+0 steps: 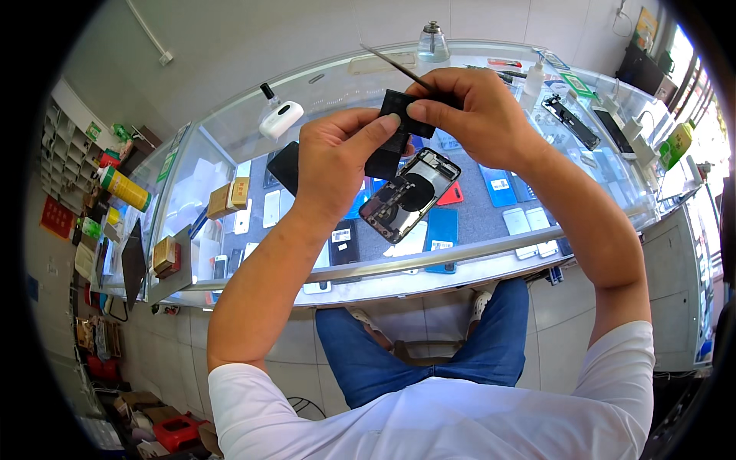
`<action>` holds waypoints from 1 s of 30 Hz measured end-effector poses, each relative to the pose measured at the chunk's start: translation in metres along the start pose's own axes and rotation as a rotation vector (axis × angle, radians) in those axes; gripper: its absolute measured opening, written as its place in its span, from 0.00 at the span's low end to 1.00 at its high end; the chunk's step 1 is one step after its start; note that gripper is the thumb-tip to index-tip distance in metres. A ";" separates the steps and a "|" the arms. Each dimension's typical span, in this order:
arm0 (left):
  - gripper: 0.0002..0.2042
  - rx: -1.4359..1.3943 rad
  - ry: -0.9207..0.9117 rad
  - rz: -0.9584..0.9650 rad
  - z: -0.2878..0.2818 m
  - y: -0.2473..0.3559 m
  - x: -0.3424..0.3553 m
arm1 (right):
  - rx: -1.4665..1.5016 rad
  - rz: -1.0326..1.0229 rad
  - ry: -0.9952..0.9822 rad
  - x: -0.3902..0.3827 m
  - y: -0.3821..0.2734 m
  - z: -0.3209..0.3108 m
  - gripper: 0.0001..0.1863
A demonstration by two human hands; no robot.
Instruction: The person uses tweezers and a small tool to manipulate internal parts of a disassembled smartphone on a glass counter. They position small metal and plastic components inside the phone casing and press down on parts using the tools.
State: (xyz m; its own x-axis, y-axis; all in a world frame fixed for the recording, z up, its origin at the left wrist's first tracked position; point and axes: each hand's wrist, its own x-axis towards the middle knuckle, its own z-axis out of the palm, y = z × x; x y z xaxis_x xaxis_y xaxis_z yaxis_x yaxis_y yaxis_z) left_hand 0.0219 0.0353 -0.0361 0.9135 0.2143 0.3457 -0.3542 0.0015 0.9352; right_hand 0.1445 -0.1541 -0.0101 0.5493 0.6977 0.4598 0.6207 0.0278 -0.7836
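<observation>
Above the glass counter (353,270), both hands hold a flat black L-shaped phone battery (386,161). My left hand (337,149) pinches it at its left side, thumb on the face. My right hand (479,115) grips its upper right corner between thumb and fingers. A thin pointed metal tool (395,64), perhaps tweezers, also sticks out from the right hand toward the upper left; its rear end is hidden. Just below the hands lies an opened phone housing (410,195), its inner parts showing. A black flat panel (284,167) is partly covered by my left wrist.
A clear bottle with a metal top (433,42) stands at the back. A white rounded device (281,119) is at the left. To the right are a dark phone part (571,123) and a phone (613,130). Small boxes (228,198) sit left. Phones show beneath the glass.
</observation>
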 end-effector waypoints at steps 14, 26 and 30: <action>0.11 0.360 0.295 0.301 -0.071 0.037 0.026 | 0.081 0.132 0.080 0.014 0.008 -0.036 0.19; 0.13 1.539 0.199 0.086 -0.194 0.062 0.016 | -0.287 0.174 -0.115 0.019 0.021 -0.035 0.15; 0.10 1.744 0.081 0.088 -0.205 0.049 0.016 | -0.309 0.147 -0.107 0.018 0.025 -0.038 0.16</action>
State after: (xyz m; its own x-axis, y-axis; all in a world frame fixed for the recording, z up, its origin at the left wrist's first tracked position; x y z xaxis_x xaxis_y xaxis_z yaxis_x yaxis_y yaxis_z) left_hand -0.0221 0.2391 -0.0009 0.8743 0.1998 0.4423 0.2626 -0.9612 -0.0849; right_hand 0.1917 -0.1681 -0.0058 0.5939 0.7495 0.2925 0.6883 -0.2850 -0.6671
